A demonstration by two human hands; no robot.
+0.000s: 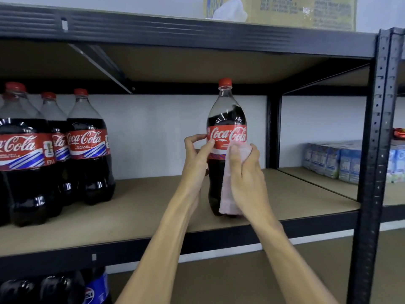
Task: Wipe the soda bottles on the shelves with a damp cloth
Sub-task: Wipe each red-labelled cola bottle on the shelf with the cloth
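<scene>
A: Starting near. Doing what w/ the L hand (197, 154)?

B: Gripping the Coke btl (226, 119) at label height, from its left side. Curling the fingers round the far edge, laying the thumb across the front of the red label.

A: And w/ the R hand (245, 170)?

B: Clutching the pink cloth (228, 194), thumb and fingers closing on it. Pressing it vs. the btl's right front, approx. from mid-label down. Letting the rest hang along the dark lower body, nearly reaching the base.

A: So placing the btl where, relative to both grips?

B: Placing it upright betw. the two hands, touching both, resting by its base on the brown shelf board (153, 205), near the front edge, right of centre. Poking up well above both hands w/ neck and red cap (225, 82).

A: Seeing anything else on that board?

B: Seeing the Coke btl cluster (87, 145) at far left, well apart from the hands, packed tight, w/ labels out. Catching, one level below at bottom left, dark Pepsi btls (96, 288), one w/ a blue label.

A: Going further back?

B: Meeting the black perforated post (377, 150) at the right edge. Making out blue-and-white cartons (328, 159) on the next bay's board, in rows, print too blurred for reading. Finishing at the top level w/ a yellowish cardboard box (306, 12) and sth white, crumpled, beside it; not managing to tell what.
</scene>
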